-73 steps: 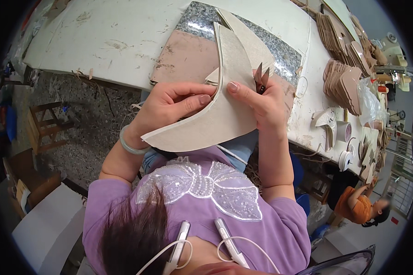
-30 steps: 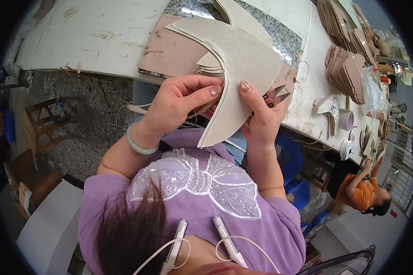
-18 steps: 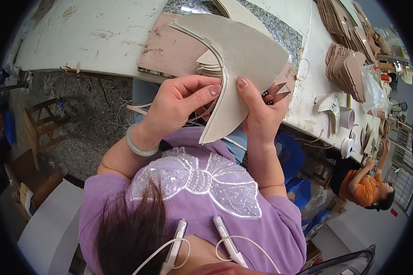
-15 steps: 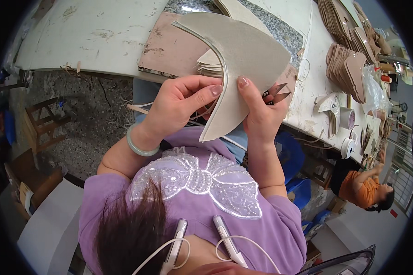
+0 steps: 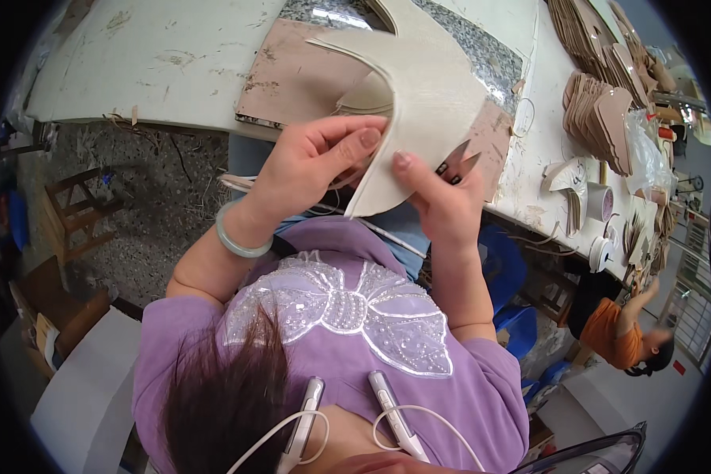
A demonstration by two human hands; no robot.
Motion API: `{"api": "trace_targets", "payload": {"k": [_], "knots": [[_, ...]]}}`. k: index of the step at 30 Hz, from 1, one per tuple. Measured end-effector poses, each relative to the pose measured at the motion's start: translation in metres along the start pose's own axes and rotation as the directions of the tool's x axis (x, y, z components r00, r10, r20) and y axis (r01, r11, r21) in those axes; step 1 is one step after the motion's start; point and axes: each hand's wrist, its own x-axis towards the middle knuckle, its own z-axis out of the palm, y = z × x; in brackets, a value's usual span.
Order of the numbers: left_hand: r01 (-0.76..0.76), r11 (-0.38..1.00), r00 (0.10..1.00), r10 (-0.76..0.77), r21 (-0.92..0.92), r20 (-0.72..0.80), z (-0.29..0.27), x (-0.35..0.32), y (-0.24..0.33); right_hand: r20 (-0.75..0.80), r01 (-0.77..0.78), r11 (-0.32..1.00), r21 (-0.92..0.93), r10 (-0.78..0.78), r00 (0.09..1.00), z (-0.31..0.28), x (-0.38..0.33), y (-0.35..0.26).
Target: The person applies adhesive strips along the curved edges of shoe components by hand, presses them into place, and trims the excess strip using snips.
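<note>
Leather piece (image 5: 438, 103), cream and curved, bends between both my hands above the table edge (image 5: 134, 118), long axis running from my chest up toward the table. My left hand (image 5: 308, 166) and right hand (image 5: 442, 201) pinch its lower end; small snips (image 5: 458, 158) poke from my right palm. Brown board (image 5: 292, 75) lies just beyond.

left hand (image 5: 308, 170) fingers pinched, right hand (image 5: 442, 205) gripping, forearms raised
</note>
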Motion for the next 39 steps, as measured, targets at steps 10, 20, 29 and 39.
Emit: {"api": "trace_targets", "payload": {"k": [10,20,29,39], "knots": [[0.077,0.983,0.995,-0.086,0.165,0.050,-0.003,-0.024,-0.006,-0.008,-0.101,0.984,0.149,0.104,0.995,-0.011,0.008,0.002],[0.165,0.986,0.984,-0.164,-0.011,0.072,-0.003,-0.028,-0.005,-0.063,0.007,0.992,0.130,0.002,0.998,-0.012,0.011,0.016],[0.057,0.991,0.998,-0.060,0.117,0.020,0.006,-0.023,-0.018,-0.166,0.253,0.941,-0.226,-0.293,0.942,-0.009,0.002,0.016],[-0.030,0.999,0.999,0.030,0.013,-0.014,0.016,-0.011,-0.053,0.091,-0.179,0.905,-0.385,0.230,0.969,-0.065,-0.038,0.035]]}}
